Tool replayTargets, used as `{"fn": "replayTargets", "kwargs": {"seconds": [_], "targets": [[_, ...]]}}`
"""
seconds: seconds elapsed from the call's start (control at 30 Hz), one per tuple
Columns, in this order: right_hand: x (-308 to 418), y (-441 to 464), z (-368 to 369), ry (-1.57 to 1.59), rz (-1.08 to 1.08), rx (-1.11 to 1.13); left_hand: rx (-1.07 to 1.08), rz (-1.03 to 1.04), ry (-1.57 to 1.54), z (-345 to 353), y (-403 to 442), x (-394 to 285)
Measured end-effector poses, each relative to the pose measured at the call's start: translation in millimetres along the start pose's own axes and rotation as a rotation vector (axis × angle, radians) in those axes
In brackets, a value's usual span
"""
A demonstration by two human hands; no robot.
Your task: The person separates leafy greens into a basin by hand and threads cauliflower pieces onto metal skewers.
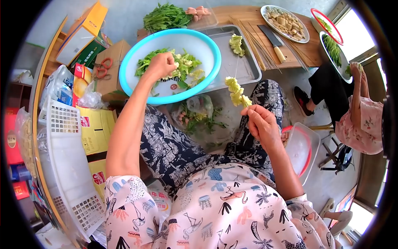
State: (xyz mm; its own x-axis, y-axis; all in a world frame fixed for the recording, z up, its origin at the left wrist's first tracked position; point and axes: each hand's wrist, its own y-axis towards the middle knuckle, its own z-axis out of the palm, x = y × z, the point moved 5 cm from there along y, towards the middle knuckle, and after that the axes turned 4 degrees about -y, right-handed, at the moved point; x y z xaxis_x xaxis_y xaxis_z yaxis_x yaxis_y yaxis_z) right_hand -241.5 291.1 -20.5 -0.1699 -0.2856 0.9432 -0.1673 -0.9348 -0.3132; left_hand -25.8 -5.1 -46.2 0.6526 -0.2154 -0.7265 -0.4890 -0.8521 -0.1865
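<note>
My right hand point(261, 124) pinches the lower end of a thin skewer point(236, 72), which points up and away from me. Pale green leafy vegetable pieces point(236, 91) are threaded on it, just above my fingers. My left hand point(161, 66) is over the blue-rimmed basin point(211, 70), its fingers closed among cut leafy greens point(188, 62); what they grip is hidden. Behind the skewer lies a metal tray point(226, 62), with another bunch of threaded pale leaves point(236, 45) on it.
On the wooden table are bare skewers point(253, 45), a knife point(273, 43), a plate of cut food chunks point(286, 24) and a heap of greens point(167, 17). Scissors point(103, 68) lie on a carton at left. A person point(360, 112) sits at right, holding greens.
</note>
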Motion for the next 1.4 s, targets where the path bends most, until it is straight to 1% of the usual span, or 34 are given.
{"fn": "replayTargets", "kwargs": {"seconds": [0.03,0.07,0.13,0.2,0.27,0.3,0.33,0.4,0.53,0.6,0.67,0.7,0.8,0.97,1.07,1.13,1.4], "targets": [[1,1,2,-0.008,0.008,-0.001,0.021,0.01,-0.069,-3,-4,-3],[1,2,4,-0.009,0.004,-0.001,0.019,0.014,-0.069,-6,-8,-5],[1,4,10,-0.012,0.002,0.041,-0.037,-0.005,-0.487,-10,-18,-11],[3,6,15,-0.04,-0.012,0.042,-0.034,0.007,-0.544,-13,-28,-19],[6,8,22,-0.071,-0.037,0.074,0.077,0.035,-1.03,-10,-30,-13],[7,9,25,-0.092,-0.042,0.08,0.148,0.074,-1.187,-8,-31,-11],[8,10,27,-0.098,-0.048,0.083,0.143,0.081,-1.189,-6,-35,-11],[10,12,32,-0.137,-0.03,0.082,0.15,0.108,-1.437,2,-42,-16],[15,16,42,-0.16,-0.027,0.085,0.132,0.108,-1.581,9,-48,-13],[19,18,47,-0.185,-0.035,0.085,0.081,0.132,-1.58,10,-51,-12],[24,20,54,-0.206,-0.045,0.091,0.014,0.138,-1.454,9,-52,-5],[28,21,58,-0.207,-0.051,0.087,-0.026,0.135,-1.465,11,-52,-2],[36,23,69,-0.224,-0.068,0.085,0.005,0.154,-1.496,6,-61,-11],[50,25,87,-0.301,-0.102,0.12,-0.021,0.137,-1.515,2,-74,-14],[54,24,94,-0.315,-0.075,0.159,-0.013,0.134,-1.51,-1,-78,-14],[55,24,97,-0.309,-0.069,0.168,-0.012,0.17,-1.516,-3,-78,-14],[56,25,103,-0.297,-0.06,0.197,-0.045,0.131,-1.456,-5,-83,-15]]}}
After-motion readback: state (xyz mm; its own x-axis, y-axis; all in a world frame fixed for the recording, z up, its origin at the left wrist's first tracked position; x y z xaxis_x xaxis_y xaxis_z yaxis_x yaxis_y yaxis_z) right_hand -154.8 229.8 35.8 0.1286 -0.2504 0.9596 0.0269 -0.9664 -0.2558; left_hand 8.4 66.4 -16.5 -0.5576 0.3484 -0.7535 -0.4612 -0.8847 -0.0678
